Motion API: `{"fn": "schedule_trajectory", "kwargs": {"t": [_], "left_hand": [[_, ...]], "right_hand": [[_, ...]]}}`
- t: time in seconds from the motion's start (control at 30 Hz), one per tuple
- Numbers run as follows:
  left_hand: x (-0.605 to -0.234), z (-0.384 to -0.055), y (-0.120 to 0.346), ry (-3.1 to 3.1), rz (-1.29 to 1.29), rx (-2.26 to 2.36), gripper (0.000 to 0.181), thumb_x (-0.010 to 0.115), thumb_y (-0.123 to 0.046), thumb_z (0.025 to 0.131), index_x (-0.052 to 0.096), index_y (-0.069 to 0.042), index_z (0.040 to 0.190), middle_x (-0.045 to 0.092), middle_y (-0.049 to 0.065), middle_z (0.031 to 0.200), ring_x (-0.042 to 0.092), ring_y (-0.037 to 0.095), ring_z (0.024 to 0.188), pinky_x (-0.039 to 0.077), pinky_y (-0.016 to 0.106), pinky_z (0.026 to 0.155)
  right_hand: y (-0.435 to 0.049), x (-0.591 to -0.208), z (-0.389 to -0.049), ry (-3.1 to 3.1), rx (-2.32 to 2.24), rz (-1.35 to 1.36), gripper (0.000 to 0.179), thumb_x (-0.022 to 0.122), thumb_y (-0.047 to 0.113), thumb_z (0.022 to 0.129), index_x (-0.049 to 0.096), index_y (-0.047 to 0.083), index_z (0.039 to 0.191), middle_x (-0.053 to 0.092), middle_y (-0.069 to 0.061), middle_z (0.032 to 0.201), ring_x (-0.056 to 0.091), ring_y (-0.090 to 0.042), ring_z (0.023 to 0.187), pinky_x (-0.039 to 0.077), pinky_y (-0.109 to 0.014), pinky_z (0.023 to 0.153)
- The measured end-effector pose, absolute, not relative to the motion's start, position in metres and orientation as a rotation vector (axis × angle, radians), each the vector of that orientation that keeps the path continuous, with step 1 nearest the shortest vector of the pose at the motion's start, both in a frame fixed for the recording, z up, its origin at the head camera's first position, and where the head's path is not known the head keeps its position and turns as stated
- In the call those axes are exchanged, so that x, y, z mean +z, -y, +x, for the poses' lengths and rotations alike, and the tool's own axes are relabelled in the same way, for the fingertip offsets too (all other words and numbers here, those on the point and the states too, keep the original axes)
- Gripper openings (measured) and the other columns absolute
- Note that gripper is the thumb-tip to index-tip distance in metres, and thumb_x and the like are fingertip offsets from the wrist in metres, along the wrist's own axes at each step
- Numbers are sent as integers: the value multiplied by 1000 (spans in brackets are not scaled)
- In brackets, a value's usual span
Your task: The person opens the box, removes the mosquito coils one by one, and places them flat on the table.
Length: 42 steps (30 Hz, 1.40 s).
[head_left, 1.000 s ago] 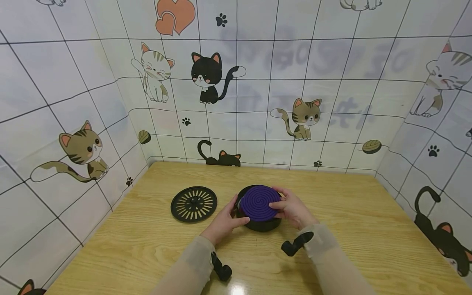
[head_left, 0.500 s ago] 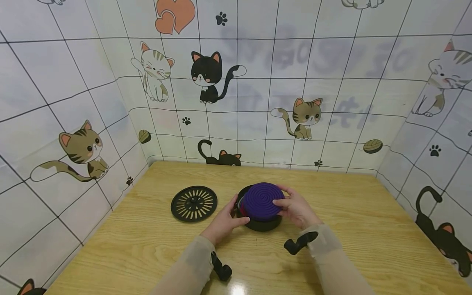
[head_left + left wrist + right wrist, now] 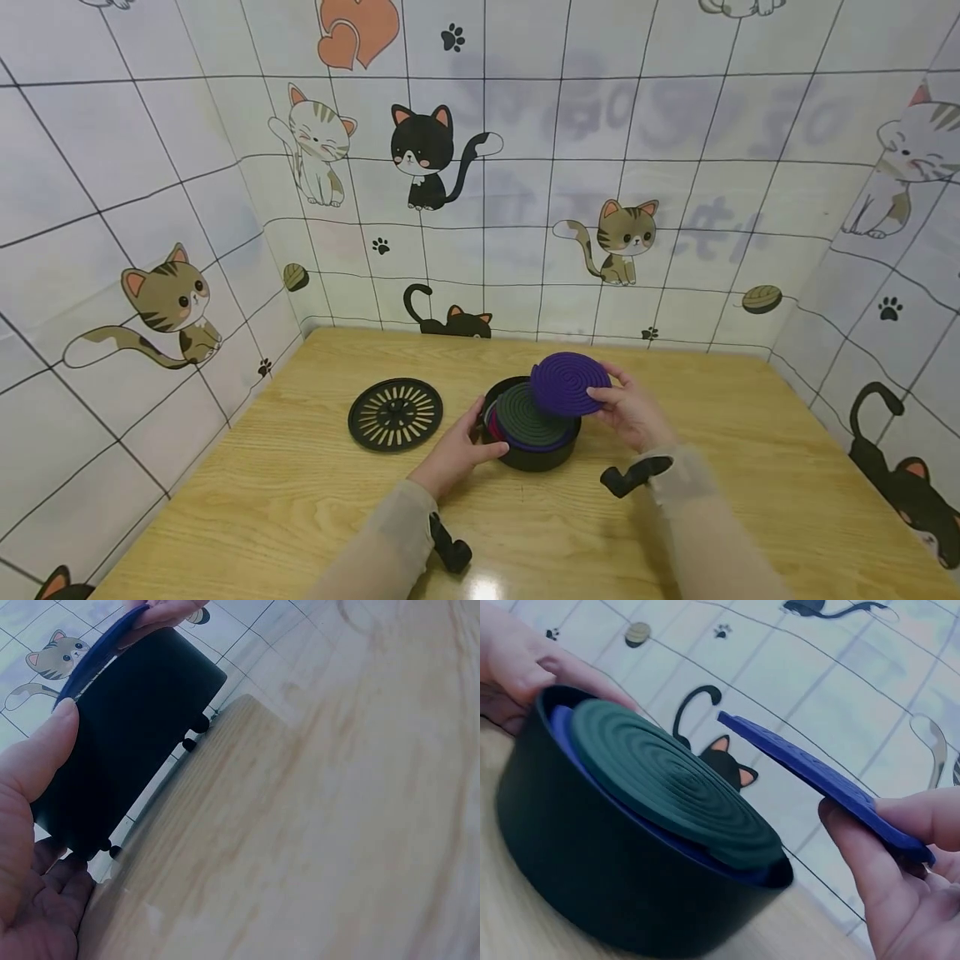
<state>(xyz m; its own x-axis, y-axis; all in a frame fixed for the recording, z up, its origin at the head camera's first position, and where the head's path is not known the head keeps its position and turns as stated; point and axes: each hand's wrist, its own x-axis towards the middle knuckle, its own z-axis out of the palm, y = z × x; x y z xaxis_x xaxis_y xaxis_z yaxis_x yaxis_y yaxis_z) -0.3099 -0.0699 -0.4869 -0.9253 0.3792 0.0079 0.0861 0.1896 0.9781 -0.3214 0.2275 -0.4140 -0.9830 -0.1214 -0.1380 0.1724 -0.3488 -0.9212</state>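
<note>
Purple disc in right hand, left hand on black container.

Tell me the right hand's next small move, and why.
Probably move the purple disc further right, over the wooden table: the right hand pinches it by its edge, and the right wrist view shows a gap between it and the green disc. It seems partly over the black container, which the left hand holds at its side.
</note>
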Motion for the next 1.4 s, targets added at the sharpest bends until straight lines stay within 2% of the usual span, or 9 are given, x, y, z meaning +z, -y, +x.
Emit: {"fn": "schedule_trajectory", "kwargs": {"t": [0.27, 0.47, 0.57, 0.7, 0.83, 0.93, 1.03, 1.2, 1.4], "left_hand": [[-484, -308, 70, -2269, 447, 1779, 100, 78, -39, 80, 15, -21, 156, 18, 8, 159, 26, 33, 142, 24, 44, 114], [-479, -304, 70, -2248, 451, 1787, 99, 78, -36, 82, 14, -19, 156, 17, 10, 159, 25, 35, 141, 24, 46, 114], [-487, -309, 70, -2257, 449, 1783, 100, 78, -40, 81, 14, -25, 156, 17, 7, 159, 26, 34, 141, 24, 45, 114], [-486, -309, 70, -2249, 443, 1788, 99, 78, -41, 80, 14, -27, 155, 18, 6, 159, 26, 33, 141, 25, 45, 113], [-485, -308, 70, -2248, 441, 1788, 99, 78, -40, 81, 15, -26, 156, 19, 7, 159, 26, 33, 141, 25, 45, 113], [-485, -308, 70, -2251, 439, 1787, 99, 78, -39, 81, 14, -26, 156, 19, 7, 159, 26, 33, 141, 25, 46, 113], [-485, -308, 69, -2249, 436, 1787, 100, 78, -39, 81, 14, -25, 156, 18, 7, 159, 26, 34, 141, 25, 46, 113], [-484, -308, 70, -2264, 437, 1778, 100, 78, -41, 80, 14, -25, 156, 19, 7, 159, 27, 33, 141, 25, 46, 113], [-486, -310, 70, -2273, 434, 1767, 99, 77, -43, 80, 16, -26, 155, 20, 5, 158, 28, 32, 141, 25, 46, 113]], "right_hand": [[-248, -410, -329, -1568, -2583, 237, 85, 55, -8, 93, 3, 16, 156, 65, -1, 95, 69, -12, 75, 56, -22, 61], [-254, -416, -334, -1570, -2643, 338, 81, 52, -9, 94, 7, 15, 156, 57, -5, 113, 69, -12, 82, 56, -23, 68], [-256, -421, -336, -1564, -2667, 367, 79, 51, -10, 94, 9, 14, 156, 59, 0, 105, 69, -12, 81, 56, -23, 65], [-254, -428, -340, -1567, -2677, 485, 83, 50, -11, 93, 5, 17, 156, 53, -8, 126, 67, -9, 80, 56, -22, 61], [-251, -434, -345, -1571, -2677, 604, 86, 49, -11, 93, -1, 18, 156, 25, -13, 154, 63, -9, 98, 56, -22, 70], [-248, -438, -348, -1550, -2688, 658, 87, 47, -12, 92, -4, 19, 156, 13, -10, 159, 51, -17, 122, 54, -24, 81], [-247, -442, -350, -1529, -2697, 689, 89, 46, -14, 92, -6, 19, 156, 6, -8, 160, 34, -22, 137, 51, -26, 88], [-247, -446, -353, -1516, -2685, 732, 90, 45, -15, 92, -8, 20, 155, -2, -8, 160, 24, -25, 141, 45, -31, 96], [-245, -449, -355, -1516, -2667, 819, 89, 45, -15, 92, -6, 19, 156, 0, -9, 160, 26, -26, 140, 45, -30, 95]]}}
